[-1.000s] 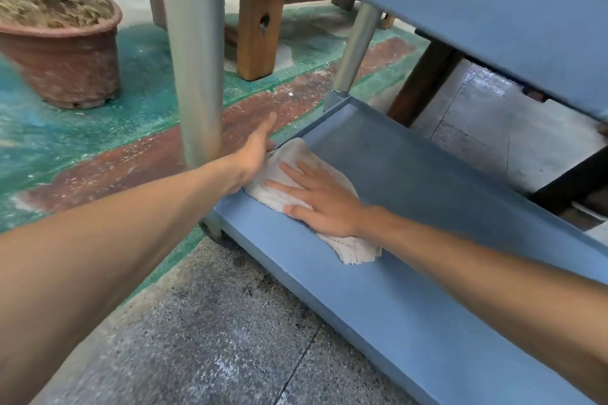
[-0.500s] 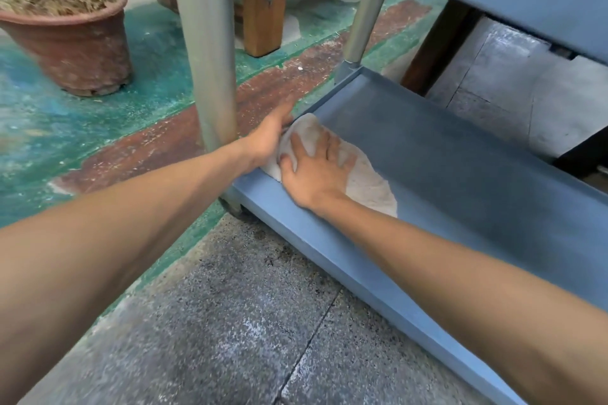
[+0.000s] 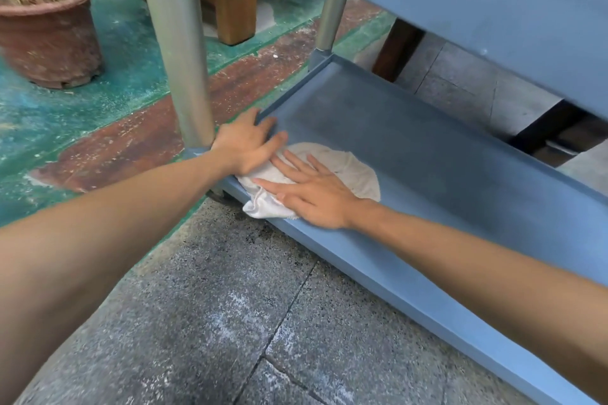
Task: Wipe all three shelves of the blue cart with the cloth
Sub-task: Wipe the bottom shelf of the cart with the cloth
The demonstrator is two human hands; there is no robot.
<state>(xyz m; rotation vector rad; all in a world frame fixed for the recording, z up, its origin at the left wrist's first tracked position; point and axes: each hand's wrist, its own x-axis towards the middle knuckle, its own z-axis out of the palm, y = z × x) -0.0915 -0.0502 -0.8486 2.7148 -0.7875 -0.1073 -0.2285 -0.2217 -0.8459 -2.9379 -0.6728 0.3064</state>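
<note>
Head cam: white cloth (image 3: 348, 171) is on the cart's bottom shelf (image 3: 411, 148), near the left front corner, one end drooping over the front lip. Right hand (image 3: 312, 194) lies flat on it, fingers straight and spread, not gripping. Left hand (image 3: 246, 145) rests on the shelf's left rim by the steel post (image 3: 177, 52), fingers relaxed, touching the cloth's edge. Clay pot (image 3: 46, 33) sits back left.

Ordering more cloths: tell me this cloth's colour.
White, slightly soiled: the cloth, clearest in the head view.
</note>
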